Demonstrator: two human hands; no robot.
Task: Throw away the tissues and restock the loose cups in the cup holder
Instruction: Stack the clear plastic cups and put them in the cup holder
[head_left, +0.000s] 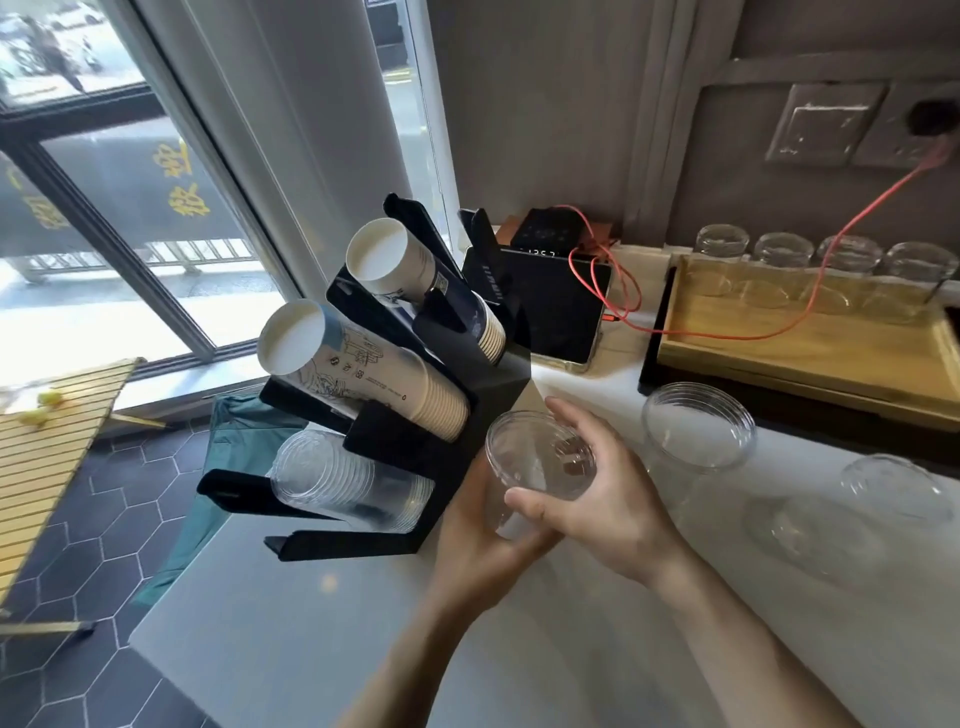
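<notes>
A black tiered cup holder (488, 400) stands on the white counter at centre left. Its two upper slots hold stacks of paper cups (410, 280), and its bottom slot holds a stack of clear plastic cups (343, 478). Just right of the holder, both hands grip one clear plastic cup (530, 462): my left hand (478, 551) cups it from below and my right hand (613, 499) wraps its side. Two more loose clear cups sit on the counter to the right, one upright (696, 431) and one lying on its side (841, 509). No tissues are visible.
A black device (561, 312) with a red cable sits behind the holder. A wooden tray (800, 353) with upturned glasses stands at back right. A green-lined bin (239, 452) is on the floor left of the counter, beside a slatted wooden bench (47, 447).
</notes>
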